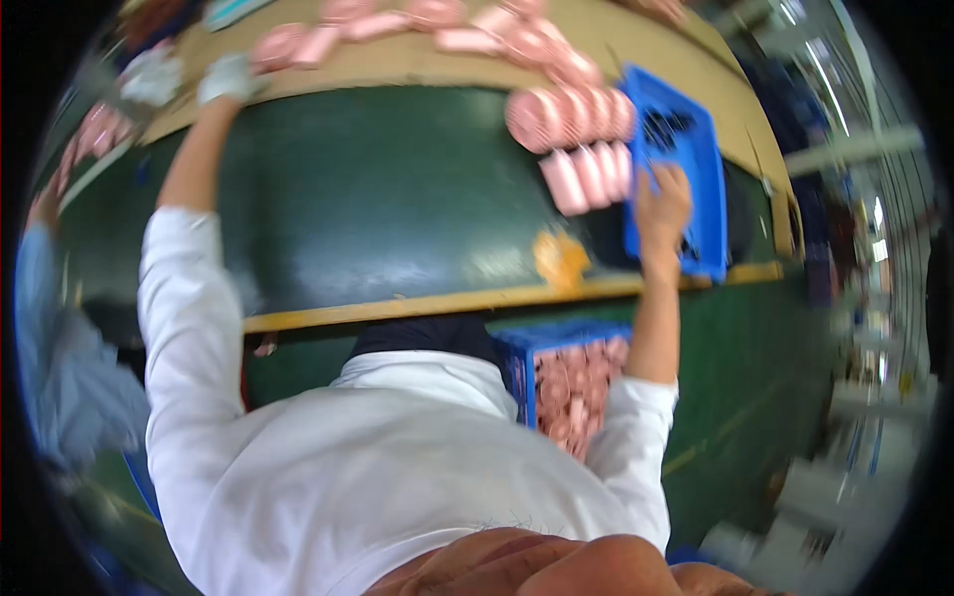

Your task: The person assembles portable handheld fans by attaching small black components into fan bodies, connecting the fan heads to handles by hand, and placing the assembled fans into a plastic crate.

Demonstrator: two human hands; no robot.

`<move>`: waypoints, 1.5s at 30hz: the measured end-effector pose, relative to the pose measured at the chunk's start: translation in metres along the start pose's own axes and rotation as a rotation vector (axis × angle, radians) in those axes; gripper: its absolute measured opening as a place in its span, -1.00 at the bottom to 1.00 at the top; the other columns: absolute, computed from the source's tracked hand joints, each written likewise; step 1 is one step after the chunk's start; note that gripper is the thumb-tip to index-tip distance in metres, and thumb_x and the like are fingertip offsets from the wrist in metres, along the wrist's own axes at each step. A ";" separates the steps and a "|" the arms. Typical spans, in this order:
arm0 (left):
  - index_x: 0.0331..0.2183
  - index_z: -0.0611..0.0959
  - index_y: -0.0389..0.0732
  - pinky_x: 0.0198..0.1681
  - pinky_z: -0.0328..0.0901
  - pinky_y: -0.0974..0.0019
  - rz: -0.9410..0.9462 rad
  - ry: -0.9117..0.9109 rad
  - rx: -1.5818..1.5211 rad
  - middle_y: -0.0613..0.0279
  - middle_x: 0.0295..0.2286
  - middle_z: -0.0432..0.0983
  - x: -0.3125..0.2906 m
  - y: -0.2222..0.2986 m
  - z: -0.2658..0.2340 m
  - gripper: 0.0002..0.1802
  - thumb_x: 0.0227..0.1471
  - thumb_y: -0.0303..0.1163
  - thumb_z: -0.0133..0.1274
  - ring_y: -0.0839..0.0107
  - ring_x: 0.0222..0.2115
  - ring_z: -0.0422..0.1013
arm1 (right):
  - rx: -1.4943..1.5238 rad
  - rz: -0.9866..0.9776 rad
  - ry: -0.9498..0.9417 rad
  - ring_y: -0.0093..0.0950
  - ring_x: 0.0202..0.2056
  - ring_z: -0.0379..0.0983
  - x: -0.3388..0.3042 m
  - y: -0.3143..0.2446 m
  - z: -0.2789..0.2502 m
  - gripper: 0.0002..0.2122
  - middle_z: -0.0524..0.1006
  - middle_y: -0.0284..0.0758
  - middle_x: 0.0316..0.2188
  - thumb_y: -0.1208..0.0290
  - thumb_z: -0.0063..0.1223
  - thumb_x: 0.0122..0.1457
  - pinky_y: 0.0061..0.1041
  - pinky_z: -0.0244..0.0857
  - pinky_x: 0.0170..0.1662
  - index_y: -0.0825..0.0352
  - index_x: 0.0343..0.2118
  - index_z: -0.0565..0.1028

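Note:
My left hand (227, 79), in a white glove, is stretched out to the far left of the bench, beside a pink round part (279, 47). Blur hides how its fingers are set. Bare, my right hand (664, 204) is over the near left part of a blue tray (708, 169), its fingers curled in; what they hold, if anything, cannot be made out. Small black parts (664, 129) lie in that tray. Just left of it are a row of pink ribbed round parts (566, 117) and a row of pink cylinders (588, 179).
More pink parts (437, 15) lie along cardboard (397, 70) at the back of the green bench (378, 199). An orange-yellow piece (560, 260) sits near the front edge. Below stands a blue crate (515, 368) full of pink parts. At left, another person's blue sleeve (45, 288) shows.

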State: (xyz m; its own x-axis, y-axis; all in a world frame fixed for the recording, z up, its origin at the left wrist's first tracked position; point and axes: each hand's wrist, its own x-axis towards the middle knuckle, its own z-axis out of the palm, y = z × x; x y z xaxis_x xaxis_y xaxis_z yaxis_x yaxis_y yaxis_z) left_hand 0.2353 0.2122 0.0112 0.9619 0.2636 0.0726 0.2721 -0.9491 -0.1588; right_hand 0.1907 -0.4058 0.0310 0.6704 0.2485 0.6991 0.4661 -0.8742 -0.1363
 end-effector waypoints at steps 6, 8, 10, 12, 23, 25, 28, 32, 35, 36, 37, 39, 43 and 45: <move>-0.47 0.65 -0.13 -0.35 0.35 0.15 -0.042 -0.174 -0.457 0.10 -0.48 0.58 -0.032 0.029 -0.006 -0.62 -0.35 -0.06 0.24 0.16 -0.45 0.50 | 0.103 0.042 -0.205 -0.17 -0.32 0.42 0.003 0.098 0.031 -0.86 0.49 -0.08 -0.38 0.48 0.04 0.08 -0.33 0.29 -0.20 0.46 -0.37 0.51; -0.42 0.63 -0.15 -0.32 0.36 0.15 0.021 -0.147 -0.515 0.14 -0.48 0.58 -0.054 0.032 -0.007 -0.52 -0.43 -0.05 0.32 0.17 -0.43 0.51 | 0.195 0.060 -0.236 -0.26 -0.36 0.41 0.019 0.099 0.043 -0.87 0.49 -0.13 -0.41 0.50 0.02 0.09 -0.38 0.28 -0.24 0.48 -0.36 0.50; -0.41 0.60 -0.17 -0.31 0.36 0.15 0.135 -0.132 -0.481 0.14 -0.44 0.58 -0.084 0.038 -0.013 -0.46 -0.46 -0.02 0.34 0.16 -0.39 0.50 | 0.294 0.139 -0.303 -0.42 -0.42 0.38 0.035 0.096 0.050 -0.87 0.47 -0.22 -0.48 0.53 0.00 0.10 -0.45 0.26 -0.29 0.51 -0.36 0.50; -0.42 0.59 -0.18 -0.31 0.36 0.14 0.244 -0.153 -0.470 0.11 -0.41 0.57 -0.117 0.063 -0.029 -0.44 -0.47 0.00 0.35 0.12 -0.35 0.50 | 0.363 0.226 -0.367 -0.61 -0.46 0.30 0.038 0.105 0.054 -0.84 0.45 -0.34 -0.54 0.56 -0.06 0.12 -0.54 0.20 -0.38 0.53 -0.31 0.50; -0.50 0.57 -0.15 -0.36 0.36 0.17 0.504 0.137 -0.469 0.17 -0.48 0.49 -0.242 0.162 -0.042 -0.47 -0.20 0.17 0.13 0.18 -0.37 0.47 | 0.081 0.104 -0.342 -0.39 -0.53 0.46 -0.005 0.137 0.047 -0.78 0.54 -0.15 -0.57 0.45 0.06 -0.02 -0.40 0.31 -0.38 0.47 -0.33 0.56; -0.50 0.57 -0.15 -0.35 0.37 0.16 0.464 0.122 -0.483 0.16 -0.47 0.50 -0.246 0.164 -0.047 -0.49 -0.19 0.15 0.14 0.18 -0.37 0.48 | 0.036 0.099 -0.216 -0.24 -0.56 0.45 -0.014 0.127 0.040 -0.81 0.50 -0.10 -0.61 0.41 0.07 -0.04 -0.33 0.28 -0.43 0.45 -0.42 0.54; -0.51 0.57 -0.15 -0.36 0.37 0.15 0.378 0.103 -0.504 0.14 -0.46 0.50 -0.254 0.160 -0.049 -0.52 -0.17 0.12 0.14 0.18 -0.37 0.48 | -0.011 0.232 -0.262 -0.25 -0.60 0.40 -0.006 0.100 0.016 -0.81 0.40 -0.10 -0.69 0.39 0.09 -0.06 -0.28 0.23 -0.47 0.45 -0.55 0.44; -0.48 0.58 -0.16 -0.35 0.38 0.13 0.419 0.061 -0.484 0.10 -0.44 0.52 -0.251 0.169 -0.053 -0.51 -0.14 0.12 0.13 0.14 -0.37 0.48 | 0.024 0.302 -0.019 -0.39 -0.61 0.37 -0.022 0.108 -0.013 -0.81 0.46 -0.18 -0.67 0.39 0.09 -0.06 -0.36 0.24 -0.46 0.47 -0.53 0.49; -0.46 0.59 -0.18 -0.34 0.37 0.11 0.396 0.038 -0.483 0.06 -0.42 0.53 -0.252 0.168 -0.059 -0.51 -0.10 0.11 0.10 0.08 -0.36 0.48 | 0.471 0.619 0.016 -0.66 -0.54 0.35 -0.016 0.083 -0.027 -0.83 0.53 -0.38 -0.59 0.43 0.13 -0.08 -0.55 0.24 -0.47 0.44 -0.46 0.57; -0.45 0.59 -0.17 -0.33 0.36 0.11 0.352 0.015 -0.475 0.05 -0.41 0.53 -0.254 0.167 -0.064 -0.54 -0.10 0.08 0.10 0.07 -0.35 0.47 | 0.540 0.655 -0.013 -0.68 -0.55 0.32 -0.009 0.073 -0.024 -0.84 0.49 -0.42 -0.62 0.47 0.13 -0.08 -0.57 0.22 -0.49 0.46 -0.44 0.56; -0.44 0.59 -0.16 -0.34 0.36 0.12 0.360 0.012 -0.454 0.07 -0.43 0.52 -0.254 0.171 -0.068 -0.56 -0.12 0.05 0.13 0.07 -0.37 0.47 | 0.529 0.657 0.043 -0.69 -0.55 0.29 -0.015 0.078 -0.016 -0.84 0.45 -0.46 -0.62 0.47 0.14 -0.08 -0.59 0.19 -0.52 0.45 -0.43 0.56; -0.48 0.55 -0.16 -0.41 0.32 0.10 0.399 0.171 -0.423 0.09 -0.49 0.48 -0.251 0.170 -0.044 -0.61 -0.13 -0.01 0.16 0.06 -0.41 0.44 | 0.783 0.666 0.117 -0.71 -0.58 0.25 -0.018 0.051 -0.010 -0.90 0.39 -0.53 -0.64 0.50 0.15 -0.07 -0.60 0.13 -0.57 0.41 -0.48 0.55; -0.56 0.52 -0.19 -0.47 0.27 0.13 0.449 0.239 -0.422 0.08 -0.58 0.44 -0.246 0.171 -0.036 -0.63 -0.10 -0.07 0.15 0.07 -0.51 0.41 | 1.331 0.648 0.143 -0.66 -0.47 0.40 -0.027 -0.044 -0.027 -0.91 0.50 -0.44 -0.53 0.66 0.12 -0.07 -0.67 0.31 -0.35 0.39 -0.46 0.56; -0.57 0.54 -0.19 -0.49 0.26 0.16 0.446 0.233 -0.432 0.08 -0.61 0.42 -0.240 0.172 -0.030 -0.65 -0.07 -0.09 0.14 0.10 -0.56 0.40 | 1.364 0.619 0.024 -0.69 -0.45 0.40 -0.051 -0.068 -0.018 -0.92 0.51 -0.45 -0.52 0.66 0.13 -0.07 -0.68 0.31 -0.34 0.39 -0.47 0.56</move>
State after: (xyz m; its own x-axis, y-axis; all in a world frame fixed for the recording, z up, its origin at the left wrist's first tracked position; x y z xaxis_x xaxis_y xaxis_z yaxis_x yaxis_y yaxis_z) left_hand 0.0505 -0.0199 -0.0041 0.9357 -0.1687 0.3098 -0.2326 -0.9553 0.1825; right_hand 0.1142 -0.3661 0.0175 0.9546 -0.0237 0.2969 0.2947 0.2183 -0.9303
